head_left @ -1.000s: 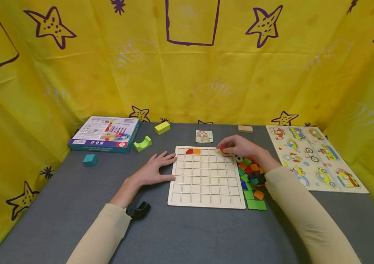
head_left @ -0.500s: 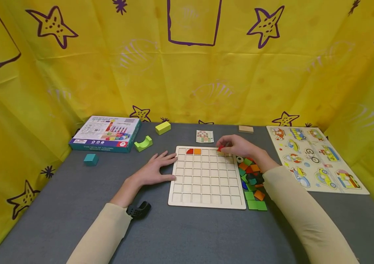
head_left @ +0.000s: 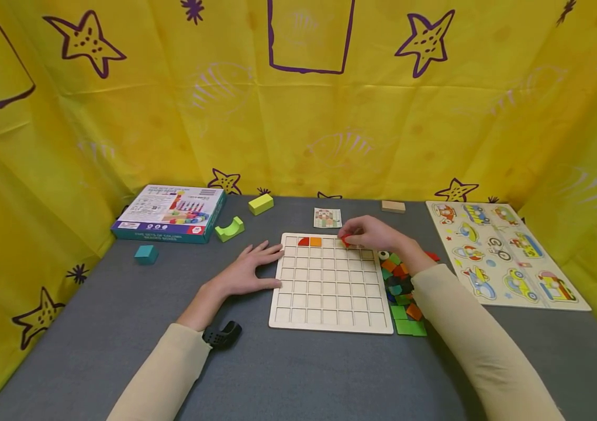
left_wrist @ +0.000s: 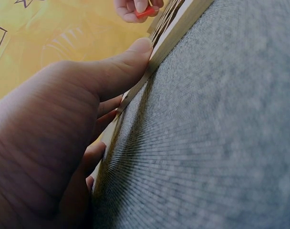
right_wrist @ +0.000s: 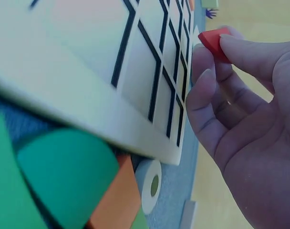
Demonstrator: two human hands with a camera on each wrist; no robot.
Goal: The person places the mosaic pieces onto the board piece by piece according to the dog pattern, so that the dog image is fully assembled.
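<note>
The wooden grid board (head_left: pixel 328 286) lies flat on the table. In its top row sit a red quarter-round tile (head_left: pixel 304 241) and an orange square tile (head_left: pixel 316 242). My right hand (head_left: pixel 374 234) pinches a red tile (right_wrist: pixel 214 42) between thumb and fingers, just over the right part of that row; its full outline is partly covered. My left hand (head_left: pixel 248 272) is spread along the board's left side, thumb and fingertips at the edge, as the left wrist view also shows. Beyond the board's far edge lies a small picture card (head_left: pixel 327 218).
Loose coloured tiles (head_left: pixel 398 283) are heaped along the board's right side, partly under my right forearm. A picture puzzle (head_left: pixel 503 251) lies far right. At left are a box (head_left: pixel 169 213), a teal cube (head_left: pixel 146 255), a green arch (head_left: pixel 230 229) and a yellow block (head_left: pixel 261 204).
My right hand has shifted slightly left along the top row with the red tile. Some tiles in the heap sit differently. The left hand stays at the board's edge.
</note>
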